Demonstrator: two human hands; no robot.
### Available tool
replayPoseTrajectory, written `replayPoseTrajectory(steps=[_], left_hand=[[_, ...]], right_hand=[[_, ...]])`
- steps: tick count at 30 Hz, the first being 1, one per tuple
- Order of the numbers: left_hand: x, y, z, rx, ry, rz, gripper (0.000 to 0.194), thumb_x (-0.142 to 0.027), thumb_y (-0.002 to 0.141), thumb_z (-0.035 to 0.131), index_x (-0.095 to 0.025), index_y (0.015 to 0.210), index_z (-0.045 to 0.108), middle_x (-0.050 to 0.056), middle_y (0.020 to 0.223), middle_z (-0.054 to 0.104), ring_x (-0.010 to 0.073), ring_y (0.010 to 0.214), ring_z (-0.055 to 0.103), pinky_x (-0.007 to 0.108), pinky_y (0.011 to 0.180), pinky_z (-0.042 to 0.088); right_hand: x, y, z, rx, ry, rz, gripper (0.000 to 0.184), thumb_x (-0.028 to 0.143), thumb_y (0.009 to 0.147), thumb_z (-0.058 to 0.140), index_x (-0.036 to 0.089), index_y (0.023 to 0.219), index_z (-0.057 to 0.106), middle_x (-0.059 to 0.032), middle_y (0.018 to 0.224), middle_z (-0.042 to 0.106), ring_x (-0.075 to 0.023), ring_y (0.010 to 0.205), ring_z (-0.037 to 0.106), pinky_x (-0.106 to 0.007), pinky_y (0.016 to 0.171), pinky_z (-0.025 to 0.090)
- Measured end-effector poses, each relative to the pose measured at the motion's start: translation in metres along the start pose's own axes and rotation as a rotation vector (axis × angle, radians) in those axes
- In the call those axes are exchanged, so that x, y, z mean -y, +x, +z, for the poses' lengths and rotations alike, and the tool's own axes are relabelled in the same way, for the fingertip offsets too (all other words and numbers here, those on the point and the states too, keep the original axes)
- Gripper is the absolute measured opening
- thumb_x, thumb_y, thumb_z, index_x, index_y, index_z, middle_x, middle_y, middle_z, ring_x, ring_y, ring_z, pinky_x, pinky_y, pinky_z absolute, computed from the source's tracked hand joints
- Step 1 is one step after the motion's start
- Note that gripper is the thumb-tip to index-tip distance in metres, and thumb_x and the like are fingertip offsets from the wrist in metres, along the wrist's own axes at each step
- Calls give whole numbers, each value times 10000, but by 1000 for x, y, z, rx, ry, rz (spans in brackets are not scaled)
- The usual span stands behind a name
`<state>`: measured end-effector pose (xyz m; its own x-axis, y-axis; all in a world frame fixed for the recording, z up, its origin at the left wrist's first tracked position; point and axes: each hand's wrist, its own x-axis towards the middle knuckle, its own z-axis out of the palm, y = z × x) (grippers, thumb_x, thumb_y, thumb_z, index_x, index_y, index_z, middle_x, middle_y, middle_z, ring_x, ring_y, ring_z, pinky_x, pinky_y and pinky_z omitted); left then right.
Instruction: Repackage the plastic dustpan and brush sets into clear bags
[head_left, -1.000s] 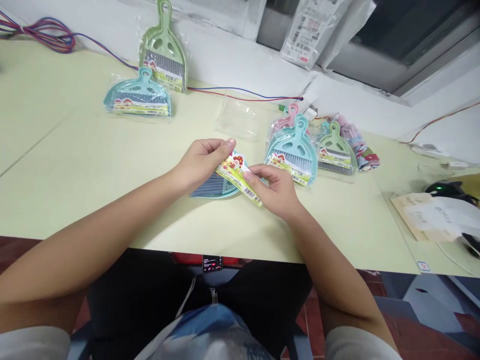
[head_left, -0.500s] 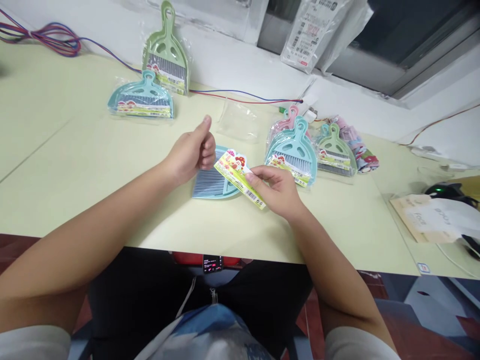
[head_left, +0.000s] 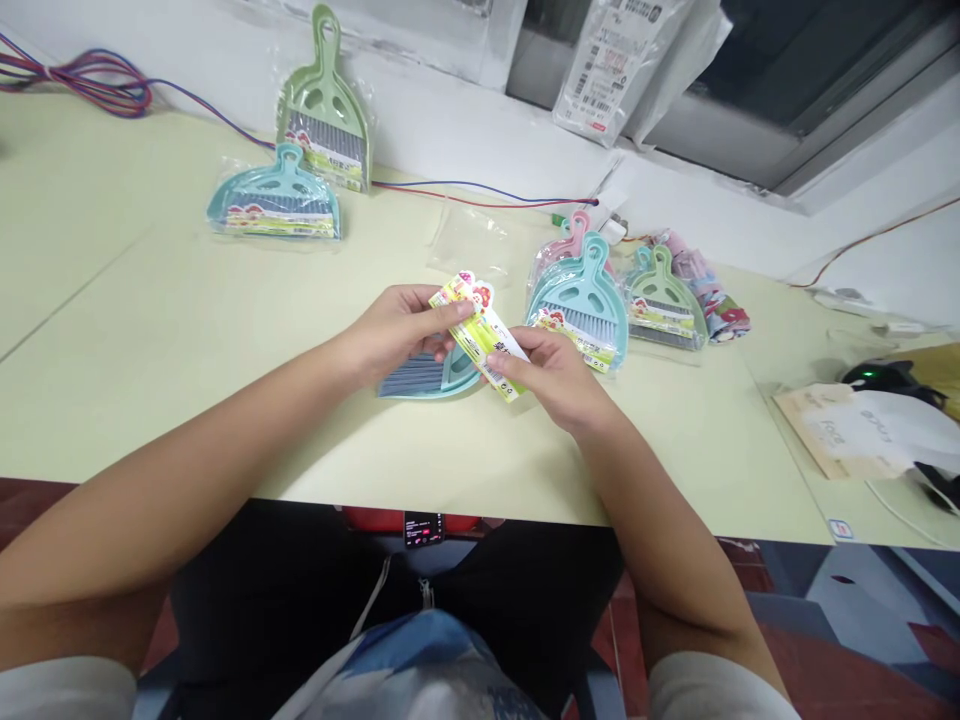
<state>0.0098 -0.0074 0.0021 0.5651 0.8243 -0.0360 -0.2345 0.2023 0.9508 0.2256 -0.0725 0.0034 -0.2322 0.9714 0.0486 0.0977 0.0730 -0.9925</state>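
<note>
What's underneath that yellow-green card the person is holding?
Under the card show a blue dustpan and a brush's grey bristles. The card and left hand cover part of them; what lies hidden there can't be made out.

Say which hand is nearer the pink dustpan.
Right. The right hand is on the near side of the pink dustpan; the left hand is farther off, well to its left.

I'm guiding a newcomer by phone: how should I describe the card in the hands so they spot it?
On the pale table, find the unwrapped blue dustpan. Over it, the left hand and right hand hold a slanting yellow-green card with red mushrooms at its far end. Similar cards sit inside the wrapped sets; only this one is held.
</note>
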Motion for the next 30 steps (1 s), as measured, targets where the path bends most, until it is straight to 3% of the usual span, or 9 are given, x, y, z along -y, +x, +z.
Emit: replayPoseTrajectory(steps=[11,19,22,24,26,28,30], left_hand=[[-11,13,-29,-130,-75,3,245,-330,838,890,-106,877,800,93,827,725,106,616,596,206,517,466],[-22,10,-41,-157,-53,28,246,-327,846,881,-104,836,775,84,798,710,112,623,619,195,511,458],[-20,8,-35,-83,-49,-1,266,-334,816,908,-90,838,804,98,798,716,118,615,620,204,504,465],[-19,6,-30,-24,-32,-17,283,-352,807,918,-88,857,826,106,806,726,118,607,617,210,501,468],[-19,3,-26,22,-12,-23,290,-371,810,916,-97,867,839,114,826,744,119,607,620,211,499,466],[-18,2,-22,57,6,-37,283,-381,817,909,-110,859,841,114,828,754,121,612,626,210,504,469],[-17,1,-19,78,17,-53,280,-385,818,909,-116,842,835,102,796,745,115,601,616,207,505,465]], right_hand=[[11,-7,-1,120,-44,7,292,527,813,896,237,847,872,-41,812,817,-177,745,733,-340,721,633],[14,-9,-12,195,-6,104,280,443,836,872,204,977,833,-43,850,801,-163,745,729,-303,691,610],[7,-5,-13,112,52,124,334,522,851,837,201,897,752,-13,777,721,-145,663,662,-285,602,553],[3,-3,-11,-73,-13,70,482,599,870,808,217,678,585,43,580,516,-107,529,503,-265,514,459],[1,-2,-9,-265,-133,-22,596,640,841,832,234,610,462,64,542,395,-97,516,417,-260,497,416],[0,-1,-5,-281,-179,-97,524,633,768,899,228,697,575,27,658,550,-128,640,543,-273,590,505],[1,-1,-1,-79,-126,-101,479,607,714,944,232,913,724,-26,891,717,-177,840,668,-324,753,595]])
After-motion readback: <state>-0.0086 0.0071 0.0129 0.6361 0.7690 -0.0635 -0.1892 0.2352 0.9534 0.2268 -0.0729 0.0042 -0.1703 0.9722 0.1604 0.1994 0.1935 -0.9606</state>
